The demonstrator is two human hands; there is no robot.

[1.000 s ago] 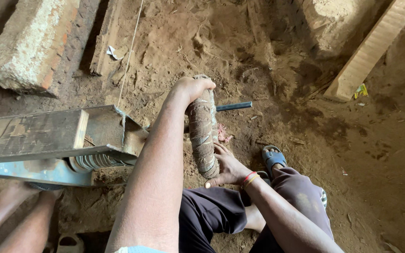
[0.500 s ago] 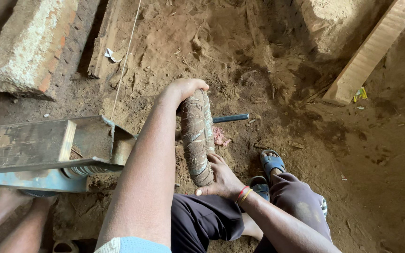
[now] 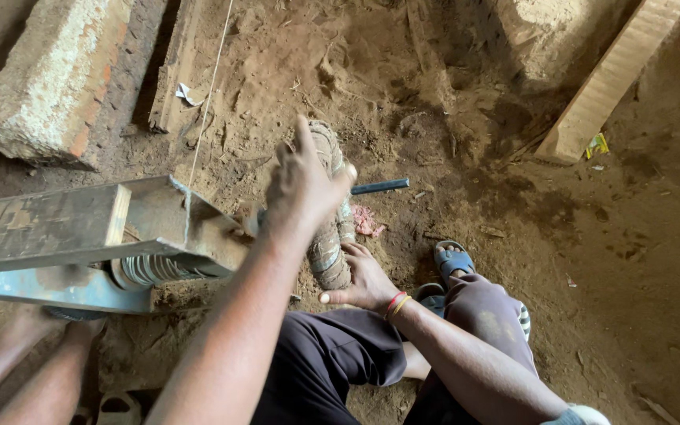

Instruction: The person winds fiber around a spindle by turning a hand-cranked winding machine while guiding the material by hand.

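At the centre of the view, a thick ring-shaped wheel wrapped in dirty cloth and cord (image 3: 329,236) is standing on edge over the sandy ground (image 3: 592,260), mounted on a dark metal rod (image 3: 379,186) that is poking out toward three o'clock. The person is sitting on the dirt with both arms reaching toward this wheel.

The right hand (image 3: 364,279) is pressing against the wheel's lower rim at about six o'clock, palm on the wrapping and fingers spread along its side rather than closed around it — a hold that seems suited to steadying or braking the rim. A red and yellow band (image 3: 396,304) is circling that wrist.

The left hand (image 3: 301,185) is hanging loose in front of the wheel's upper part, at about eleven o'clock of the hub, fingers half-curled and one pointing up; it is grasping nothing, and whether it is brushing the wrapping behind it I cannot tell.

Toward nine o'clock, a worn metal frame with a wooden block (image 3: 80,228) is lying level with the wheel, coiled springs or wire showing under it — seemingly the body the rod runs into. A thin white string (image 3: 208,94) is running from the frame up toward twelve o'clock. A blue sandal (image 3: 452,260) is resting at four o'clock, a rough brick slab (image 3: 49,79) at ten, and a pale plank (image 3: 615,79) at two. Another person's forearms (image 3: 9,370) are showing at eight o'clock.
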